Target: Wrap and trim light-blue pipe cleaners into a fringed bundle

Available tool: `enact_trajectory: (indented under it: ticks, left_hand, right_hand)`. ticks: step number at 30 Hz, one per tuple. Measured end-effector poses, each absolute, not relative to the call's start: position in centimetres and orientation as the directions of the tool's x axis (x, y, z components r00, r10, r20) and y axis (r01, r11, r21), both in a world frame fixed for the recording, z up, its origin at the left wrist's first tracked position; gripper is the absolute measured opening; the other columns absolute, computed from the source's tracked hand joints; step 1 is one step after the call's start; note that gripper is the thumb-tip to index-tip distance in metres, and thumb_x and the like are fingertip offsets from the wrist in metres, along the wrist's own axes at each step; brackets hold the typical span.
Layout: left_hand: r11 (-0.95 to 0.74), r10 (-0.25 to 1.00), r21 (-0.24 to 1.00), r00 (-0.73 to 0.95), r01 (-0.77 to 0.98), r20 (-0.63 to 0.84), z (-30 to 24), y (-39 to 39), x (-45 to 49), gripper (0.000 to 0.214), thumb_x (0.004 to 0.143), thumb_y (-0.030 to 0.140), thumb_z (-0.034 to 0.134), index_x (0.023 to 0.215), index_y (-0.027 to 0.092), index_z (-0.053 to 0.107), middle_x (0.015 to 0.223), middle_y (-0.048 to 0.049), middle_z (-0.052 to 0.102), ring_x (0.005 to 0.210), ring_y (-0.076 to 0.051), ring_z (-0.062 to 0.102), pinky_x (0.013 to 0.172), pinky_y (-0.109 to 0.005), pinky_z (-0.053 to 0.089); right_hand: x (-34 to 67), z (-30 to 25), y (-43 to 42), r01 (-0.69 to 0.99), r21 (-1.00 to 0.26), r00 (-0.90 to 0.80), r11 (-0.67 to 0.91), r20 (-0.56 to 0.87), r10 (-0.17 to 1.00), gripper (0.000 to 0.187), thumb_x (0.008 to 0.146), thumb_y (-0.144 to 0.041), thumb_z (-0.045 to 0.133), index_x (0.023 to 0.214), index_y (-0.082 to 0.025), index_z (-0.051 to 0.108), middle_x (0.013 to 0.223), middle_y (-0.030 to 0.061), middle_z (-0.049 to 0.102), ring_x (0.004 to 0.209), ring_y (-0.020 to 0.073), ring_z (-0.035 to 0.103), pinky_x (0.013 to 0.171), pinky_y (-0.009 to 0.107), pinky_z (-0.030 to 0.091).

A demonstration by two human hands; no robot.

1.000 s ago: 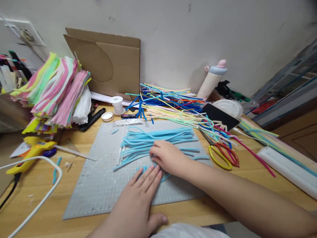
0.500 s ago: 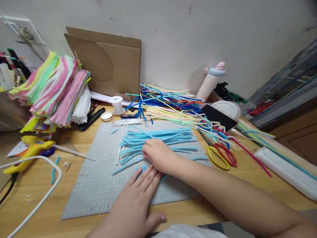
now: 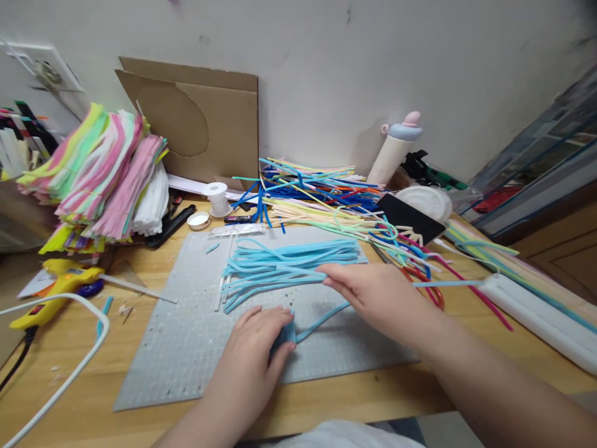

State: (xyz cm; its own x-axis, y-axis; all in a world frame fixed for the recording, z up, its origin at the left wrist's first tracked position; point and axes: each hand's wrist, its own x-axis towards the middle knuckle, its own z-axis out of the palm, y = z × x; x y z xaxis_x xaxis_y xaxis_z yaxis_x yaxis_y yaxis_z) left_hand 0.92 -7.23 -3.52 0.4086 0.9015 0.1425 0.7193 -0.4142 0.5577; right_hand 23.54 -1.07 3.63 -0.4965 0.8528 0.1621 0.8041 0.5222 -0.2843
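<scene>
My left hand (image 3: 256,351) is closed around a small light-blue piece (image 3: 288,336), partly hidden by the fingers. A loose blue strand (image 3: 321,322) runs from that piece toward the right and passes behind my other hand. Between thumb and fingertips, my right hand (image 3: 373,292) pinches a light-blue pipe cleaner (image 3: 301,272); its far end sticks out to the right past the wrist. Behind both hands lies a pile of blue pipe cleaners (image 3: 298,252) on the grey cutting mat (image 3: 186,336).
Scissors with red and yellow handles (image 3: 426,283) sit partly behind my right forearm. At left are a yellow glue gun (image 3: 60,286) and a white cable (image 3: 96,354). Mixed pipe cleaners (image 3: 321,193) lie along the wall, near a bottle (image 3: 392,149) and cardboard (image 3: 224,124).
My right hand has moved right from beside my left hand, now with a pipe cleaner pinched in it. My left hand has gone from lying flat to curling around the blue piece.
</scene>
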Motion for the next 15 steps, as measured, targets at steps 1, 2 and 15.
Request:
enact_trajectory:
  ticks: [1, 2, 15]
  left_hand:
    - [-0.427, 0.897, 0.548, 0.414, 0.719, 0.156, -3.4, -7.0, 1.2, 0.027, 0.083, 0.018, 0.057, 0.109, 0.027, 0.056, 0.115, -0.0035, 0.064, 0.109, -0.023, 0.055, 0.1, -0.048, 0.036]
    - [-0.433, 0.895, 0.541, 0.416, 0.721, 0.163, -3.3, -6.8, 1.5, 0.022, 0.082, 0.017, 0.058, 0.102, 0.026, 0.059, 0.11, -0.0034, 0.065, 0.105, -0.023, 0.056, 0.097, -0.048, 0.038]
    - [-0.303, 0.924, 0.64, 0.382, 0.706, 0.017, -2.8, -6.4, 2.5, 0.029, 0.083, 0.011, 0.051, 0.107, 0.023, 0.06, 0.096, -0.0049, 0.056, 0.089, -0.02, 0.056, 0.079, -0.034, 0.046]
  right_hand:
    - [23.5, 2.9, -1.3, 0.796, -0.325, -0.502, 0.511, 0.116, 0.857, 0.025, 0.091, -0.026, 0.044, 0.104, -0.025, 0.065, 0.089, 0.0042, 0.07, 0.083, 0.0174, 0.063, 0.071, 0.025, 0.045]
    - [23.5, 2.2, -1.4, 0.78, -0.371, -0.514, 0.505, 0.082, 0.854, 0.026, 0.091, -0.022, 0.043, 0.105, -0.024, 0.066, 0.092, 0.0052, 0.069, 0.085, 0.0173, 0.063, 0.073, 0.025, 0.045]
    - [22.1, -2.1, -2.1, 0.582, -0.696, -0.527, 0.421, 0.071, 0.847, 0.029, 0.089, -0.013, 0.042, 0.105, -0.018, 0.066, 0.1, 0.0081, 0.067, 0.093, 0.0172, 0.06, 0.081, 0.029, 0.046]
